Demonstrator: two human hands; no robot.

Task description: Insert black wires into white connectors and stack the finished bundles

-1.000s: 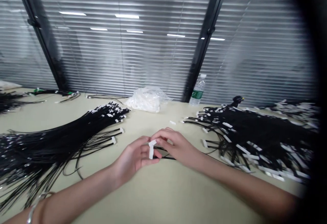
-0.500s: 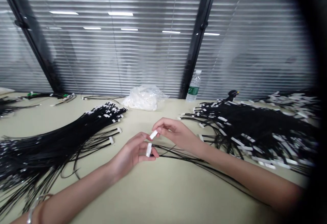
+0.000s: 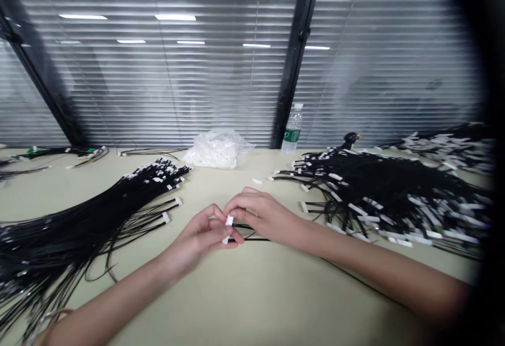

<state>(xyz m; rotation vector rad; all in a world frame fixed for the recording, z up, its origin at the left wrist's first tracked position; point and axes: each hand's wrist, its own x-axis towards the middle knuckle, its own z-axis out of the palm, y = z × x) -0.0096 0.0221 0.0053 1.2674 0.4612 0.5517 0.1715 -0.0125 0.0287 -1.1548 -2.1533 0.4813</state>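
My left hand [image 3: 205,230] is closed on a white connector [image 3: 225,240], partly hidden by its thumb. Thin black wires [image 3: 256,239] run rightward from there, beneath my right hand [image 3: 254,212]. The fingertips of that hand pinch a small white piece [image 3: 229,220] right above the connector, and both hands meet there. Whether the piece is seated on the connector or only against it, I cannot tell. A similar small white piece [image 3: 256,181] lies on the table just beyond my right hand.
A thick bundle of black cables [image 3: 98,209] with white ends spreads at left. More black cables with white connectors [image 3: 386,188] are heaped at right. Farther back on the table [image 3: 236,293] are a clear plastic bag [image 3: 219,149], a bottle [image 3: 292,130] and a small black bird-like object [image 3: 350,140].
My right hand has brought its small white piece down and left against the connector in my left hand. My left thumb has closed over the connector. The view has shifted slightly.
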